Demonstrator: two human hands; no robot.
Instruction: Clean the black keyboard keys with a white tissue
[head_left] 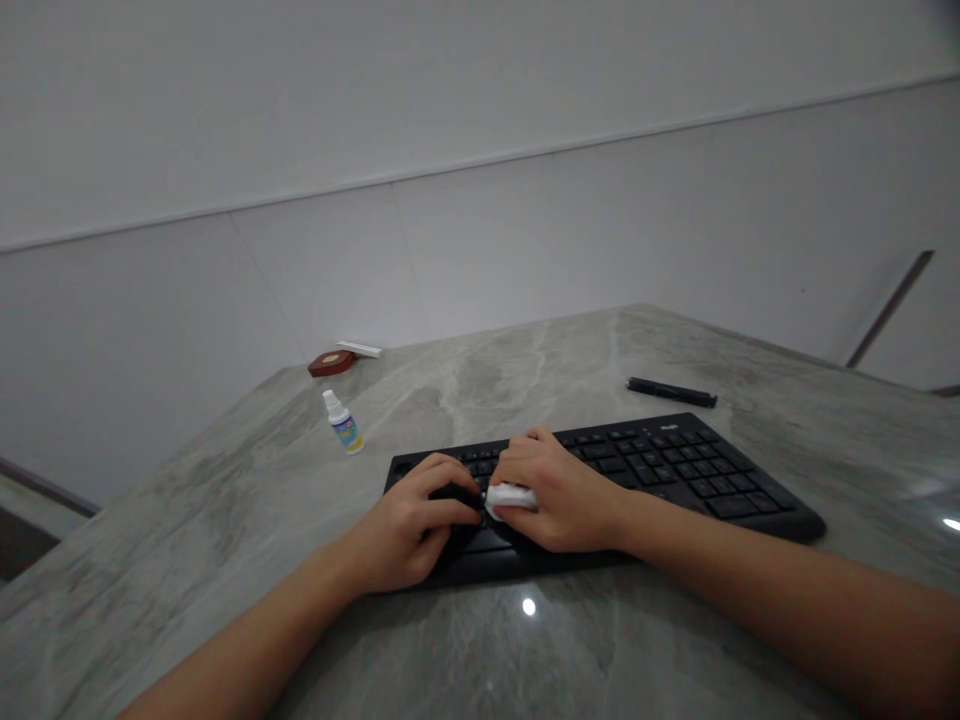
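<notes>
A black keyboard [679, 490] lies at a slant on the grey marbled table, its number pad to the right. My right hand [559, 495] is closed around a white wipe or folded tissue [510, 497], pressed down on the keys near the middle. Just left of it, my left hand [416, 520] rests on the keyboard's left part. Its fingers are bent and apart, with the fingertips on the keys close to the wipe. I see nothing held in it. Both hands cover many of the keys.
A small white spray bottle [344, 424] with a blue and yellow label stands left of the keyboard. Behind it lie a reddish-brown case [331, 363] and a thin white strip [359, 349]. A black pen-like object [671, 391] lies beyond the keyboard. The marbled table [487, 390] meets a pale wall.
</notes>
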